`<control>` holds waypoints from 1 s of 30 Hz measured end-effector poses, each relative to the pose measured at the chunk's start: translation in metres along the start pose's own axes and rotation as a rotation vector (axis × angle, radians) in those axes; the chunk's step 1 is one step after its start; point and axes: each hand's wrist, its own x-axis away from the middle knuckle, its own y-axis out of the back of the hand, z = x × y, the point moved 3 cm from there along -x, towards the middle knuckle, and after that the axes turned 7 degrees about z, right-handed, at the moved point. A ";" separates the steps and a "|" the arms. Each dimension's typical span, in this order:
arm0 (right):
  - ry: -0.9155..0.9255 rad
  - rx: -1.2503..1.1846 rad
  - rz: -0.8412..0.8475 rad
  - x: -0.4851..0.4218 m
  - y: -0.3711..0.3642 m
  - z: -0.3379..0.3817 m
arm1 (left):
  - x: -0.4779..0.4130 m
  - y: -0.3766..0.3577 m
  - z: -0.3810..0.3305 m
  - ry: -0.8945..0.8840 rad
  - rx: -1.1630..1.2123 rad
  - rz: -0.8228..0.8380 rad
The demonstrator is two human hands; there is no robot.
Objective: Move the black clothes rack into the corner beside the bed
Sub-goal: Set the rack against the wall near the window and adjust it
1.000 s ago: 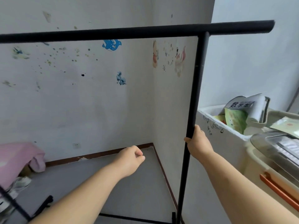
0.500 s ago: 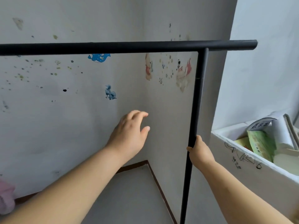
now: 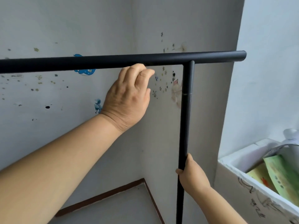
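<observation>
1. Nearest the camera, the upright pole [image 3: 184, 135] of the clothes rack [image 3: 188, 62] is gripped low down by the right hand [image 3: 191, 176], which is closed around it.
2. Higher up, the top bar [image 3: 97, 63] is met from below by the left hand [image 3: 129, 97]; its fingertips [image 3: 137, 68] touch the bar, but a full grasp is not shown, and the hand is judged half-curled rather than clenched.
3. To the right, a white box [image 3: 234, 165] holding books is seen just beside the rack.
4. Beyond, the corner of the walls [image 3: 134, 38] is faced closely.
5. The rack is judged nearly placed; final pushing into the corner and release remain. The bed is not in view.
</observation>
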 end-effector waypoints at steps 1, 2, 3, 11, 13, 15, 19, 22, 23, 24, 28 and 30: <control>0.003 0.002 0.016 0.000 0.000 0.000 | -0.003 -0.001 -0.002 -0.016 0.002 -0.020; 0.007 0.007 0.029 -0.001 0.001 0.000 | -0.006 -0.003 -0.005 -0.032 0.001 -0.031; 0.014 0.012 0.037 -0.001 0.002 0.000 | -0.010 -0.004 -0.010 -0.049 0.003 -0.038; 0.025 0.021 0.050 0.007 0.007 0.003 | -0.020 0.004 -0.028 0.020 0.047 0.101; 0.025 0.019 0.053 0.011 0.009 0.005 | -0.019 0.007 -0.028 0.059 0.025 0.167; 0.022 0.030 0.054 0.013 0.011 0.007 | -0.017 0.008 -0.028 0.082 0.009 0.212; 0.002 0.026 0.059 0.026 0.010 0.011 | -0.010 0.016 -0.031 0.096 -0.016 0.258; -0.007 0.031 0.064 0.036 0.011 0.010 | -0.005 0.022 -0.036 0.095 -0.040 0.236; -0.004 0.037 0.064 0.040 0.012 0.009 | -0.004 0.024 -0.039 0.092 -0.046 0.230; 0.001 0.042 0.063 0.043 0.012 0.008 | -0.003 0.026 -0.040 0.091 -0.060 0.222; 0.025 0.061 0.079 0.051 0.014 0.007 | -0.007 0.042 -0.044 0.095 -0.157 0.144; 0.053 0.075 0.092 0.054 0.014 0.007 | -0.012 0.048 -0.041 0.102 -0.216 0.129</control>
